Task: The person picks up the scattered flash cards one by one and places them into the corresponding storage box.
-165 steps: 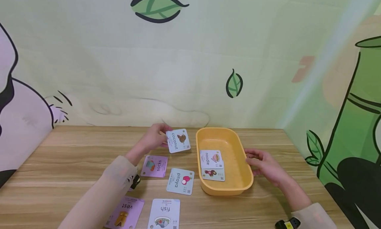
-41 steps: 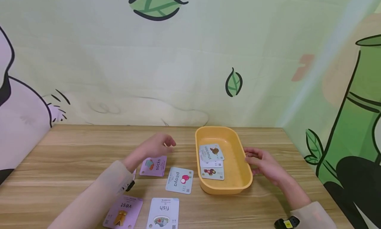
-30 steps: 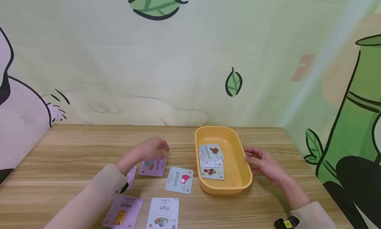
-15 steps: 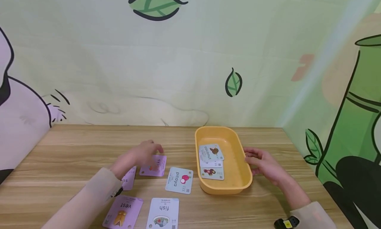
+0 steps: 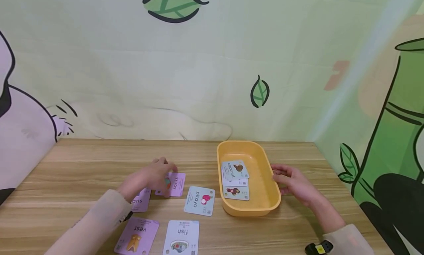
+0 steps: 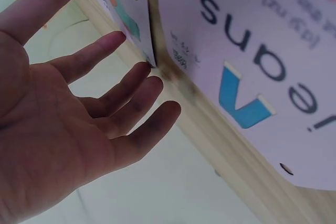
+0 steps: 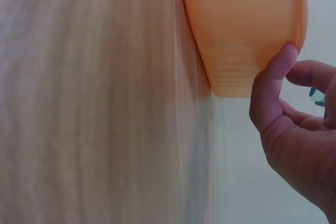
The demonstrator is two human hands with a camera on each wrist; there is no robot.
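Note:
Spread over the purple socks card (image 5: 179,183), my left hand (image 5: 154,177) has its thumb near the close edge and fingertips by the far edge. In the left wrist view its fingers are loosely bent beside that socks card (image 6: 123,11), with nothing between them. The purple jeans card (image 5: 142,201) lies partly under the wrist. My right hand (image 5: 293,183) touches the outer right side of the yellow plastic tray (image 5: 261,188); in the right wrist view fingertips meet its rim. Inside the tray, a coconut card (image 5: 235,170) overlaps a mostly covered card and another picture card (image 5: 236,193).
On the wooden table (image 5: 265,236), a pitaya card (image 5: 200,200) lies between the socks card and the tray. Closer to me are a purple vest card (image 5: 137,236) and a fish card (image 5: 181,238). A printed leaf-patterned backdrop (image 5: 212,82) stands behind the table.
The coconut card, earlier in my left hand, now lies in the tray on top of the noodle card. My left hand has since moved left and down onto the socks card. The right hand stays put.

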